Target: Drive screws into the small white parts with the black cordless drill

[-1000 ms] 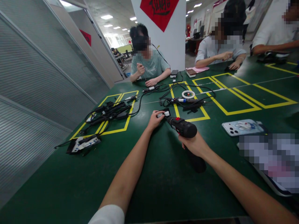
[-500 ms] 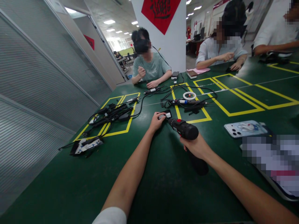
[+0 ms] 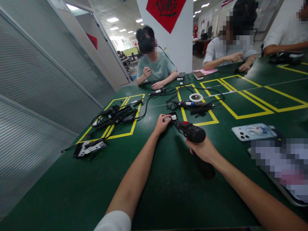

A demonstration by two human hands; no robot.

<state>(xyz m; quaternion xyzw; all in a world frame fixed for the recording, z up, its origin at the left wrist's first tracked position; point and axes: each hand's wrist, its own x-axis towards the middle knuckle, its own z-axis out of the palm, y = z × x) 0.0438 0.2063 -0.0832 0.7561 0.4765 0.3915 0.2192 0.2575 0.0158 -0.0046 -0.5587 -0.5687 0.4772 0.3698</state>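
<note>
My right hand [image 3: 201, 148] is wrapped around the grip of a black cordless drill [image 3: 190, 131] with a red mark on top. The drill's front end points left and away, towards my left hand [image 3: 161, 124]. My left hand rests on the table with its fingers bent over a small flat black piece [image 3: 175, 114] that carries a white patch. Bit and piece meet close to those fingertips; whether they touch I cannot tell. The fingers partly cover the piece, so its exact kind does not show.
Black cables [image 3: 115, 117] lie heaped on the left, with a torn-looking packet [image 3: 90, 148] nearer me. Beyond my hands are a blue-banded pen-like tool [image 3: 191, 104] and a white ring [image 3: 195, 98]. A phone [image 3: 253, 132] lies right. Co-workers sit across the green table [image 3: 178, 199].
Hands, drill and the small black piece keep nearly the same places. The whole view has shifted very slightly.
</note>
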